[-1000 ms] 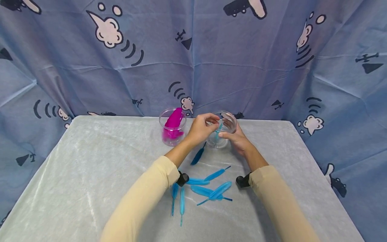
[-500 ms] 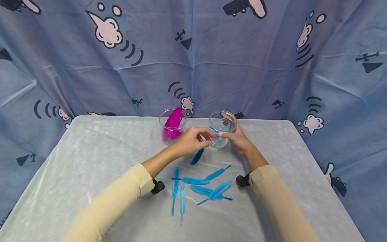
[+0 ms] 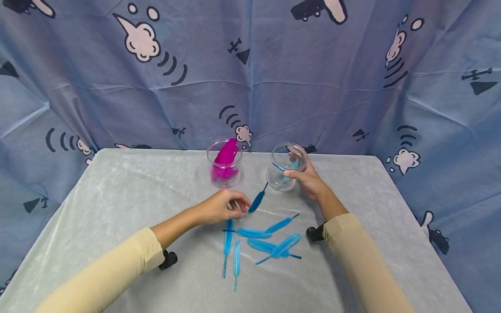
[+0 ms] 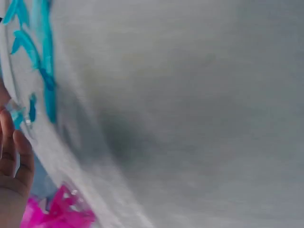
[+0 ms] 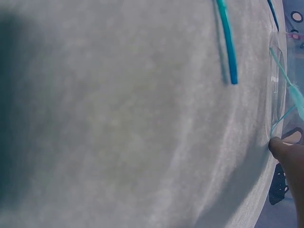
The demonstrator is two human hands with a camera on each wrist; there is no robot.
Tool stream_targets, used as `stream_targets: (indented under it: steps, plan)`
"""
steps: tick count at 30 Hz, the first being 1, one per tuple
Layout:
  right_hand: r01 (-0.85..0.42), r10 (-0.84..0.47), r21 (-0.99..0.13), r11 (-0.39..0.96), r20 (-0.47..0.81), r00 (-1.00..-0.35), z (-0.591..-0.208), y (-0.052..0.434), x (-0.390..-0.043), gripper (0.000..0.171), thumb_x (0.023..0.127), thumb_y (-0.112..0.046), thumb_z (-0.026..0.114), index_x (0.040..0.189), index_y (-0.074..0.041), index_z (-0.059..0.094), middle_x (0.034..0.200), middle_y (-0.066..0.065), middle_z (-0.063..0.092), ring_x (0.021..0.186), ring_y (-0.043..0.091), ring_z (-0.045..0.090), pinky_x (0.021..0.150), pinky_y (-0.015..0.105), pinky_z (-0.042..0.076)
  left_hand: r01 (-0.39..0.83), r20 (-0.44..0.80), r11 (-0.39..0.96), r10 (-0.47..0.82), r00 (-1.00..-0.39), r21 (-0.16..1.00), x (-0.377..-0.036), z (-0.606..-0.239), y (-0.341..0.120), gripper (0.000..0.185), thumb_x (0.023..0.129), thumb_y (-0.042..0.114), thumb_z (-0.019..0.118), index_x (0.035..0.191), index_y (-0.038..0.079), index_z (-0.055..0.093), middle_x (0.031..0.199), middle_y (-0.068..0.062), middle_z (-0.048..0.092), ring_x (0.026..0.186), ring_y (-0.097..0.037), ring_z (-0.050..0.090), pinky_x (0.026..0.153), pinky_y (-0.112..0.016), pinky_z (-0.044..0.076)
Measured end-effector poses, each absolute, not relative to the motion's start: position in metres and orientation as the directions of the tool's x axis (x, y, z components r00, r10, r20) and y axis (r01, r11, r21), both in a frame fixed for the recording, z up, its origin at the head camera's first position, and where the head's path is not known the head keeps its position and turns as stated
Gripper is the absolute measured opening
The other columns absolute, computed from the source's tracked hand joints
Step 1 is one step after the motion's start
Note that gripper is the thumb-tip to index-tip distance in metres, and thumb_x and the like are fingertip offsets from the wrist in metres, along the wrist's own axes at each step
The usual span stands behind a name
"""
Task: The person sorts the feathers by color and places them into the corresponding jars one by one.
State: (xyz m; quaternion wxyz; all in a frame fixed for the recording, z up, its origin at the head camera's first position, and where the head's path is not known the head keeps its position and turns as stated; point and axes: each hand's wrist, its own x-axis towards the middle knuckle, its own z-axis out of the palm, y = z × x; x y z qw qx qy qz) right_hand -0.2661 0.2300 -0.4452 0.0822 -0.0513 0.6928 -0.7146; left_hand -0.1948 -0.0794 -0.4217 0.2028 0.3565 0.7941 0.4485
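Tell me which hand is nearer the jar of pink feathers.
Left. The left hand lies on the table just in front of the pink feather jar; the right hand grips the clear jar off to its side.

blue cartoon-print backdrop (image 3: 313, 87) behind; pale grey velvety table (image 3: 98, 208), even light.

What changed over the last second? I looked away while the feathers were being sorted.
The left hand left the clear jar, one blue feather now inside, and dropped to the dark blue feather on the table. The right hand kept gripping the jar; the pink-feather jar stayed put.
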Motion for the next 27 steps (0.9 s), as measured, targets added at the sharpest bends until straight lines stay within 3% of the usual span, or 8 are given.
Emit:
stream_targets:
  steps: [12, 20, 27]
  plan:
    - [0.065, -0.183, -0.998, -0.021, -0.06, -0.981, -0.446, 0.231, -0.266, 0.095, 0.082, 0.007, 0.066, 0.158, -0.024, 0.018, 0.161, 0.014, 0.022, 0.149, 0.027, 0.015, 0.121, 0.048, 0.01, 0.397, -0.074, 0.384, 0.79, -0.608, 0.834, -0.179, -0.447, -0.106, 0.032, 0.082, 0.005, 0.08, 0.112, 0.006, 0.07, 0.1, -0.001, 0.069, 0.086, -0.014, 0.061, 0.081, -0.027, 0.053]
    - [0.068, -0.183, -0.997, -0.025, -0.062, -0.981, -0.447, 0.232, -0.267, 0.095, 0.083, 0.007, 0.067, 0.158, -0.025, 0.019, 0.161, 0.012, 0.022, 0.149, 0.026, 0.015, 0.121, 0.048, 0.01, 0.402, -0.06, 0.392, 0.774, -0.63, 0.828, -0.177, -0.453, -0.106, 0.033, 0.081, 0.004, 0.081, 0.112, 0.008, 0.071, 0.102, 0.001, 0.069, 0.088, -0.014, 0.06, 0.082, -0.026, 0.052]
    - [0.078, -0.176, -0.997, -0.017, -0.074, -0.982, -0.447, 0.231, -0.267, 0.095, 0.083, 0.006, 0.067, 0.158, -0.027, 0.018, 0.162, 0.012, 0.022, 0.149, 0.025, 0.015, 0.121, 0.048, 0.009, 0.41, -0.028, 0.38, 0.761, -0.649, 0.829, -0.174, -0.454, -0.106, 0.028, 0.083, -0.001, 0.077, 0.109, 0.006, 0.071, 0.093, 0.001, 0.069, 0.084, -0.013, 0.061, 0.08, -0.026, 0.053]
